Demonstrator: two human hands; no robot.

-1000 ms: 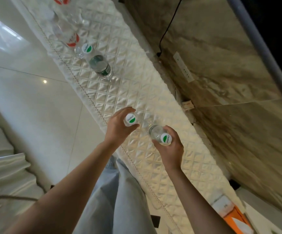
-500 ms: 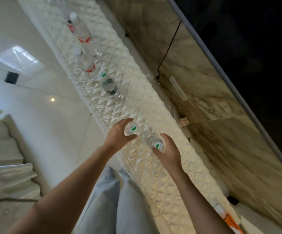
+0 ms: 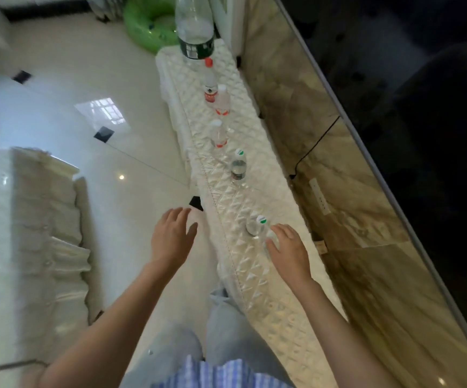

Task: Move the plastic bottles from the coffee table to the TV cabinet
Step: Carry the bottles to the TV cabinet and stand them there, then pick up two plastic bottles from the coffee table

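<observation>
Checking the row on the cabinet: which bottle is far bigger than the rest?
The large bottle with the dark green label, at the far end of the TV cabinet. The small bottles nearer the hands are much slimmer, with red or green-and-white caps.

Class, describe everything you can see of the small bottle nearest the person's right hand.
The small bottle is clear plastic with a white cap bearing a green mark. It stands upright on the quilted cream cover of the TV cabinet, nearest the person in a row of bottles. The right hand hovers just beside it with spread fingers, not gripping it; whether a fingertip touches it is unclear. Its contents cannot be judged.
</observation>
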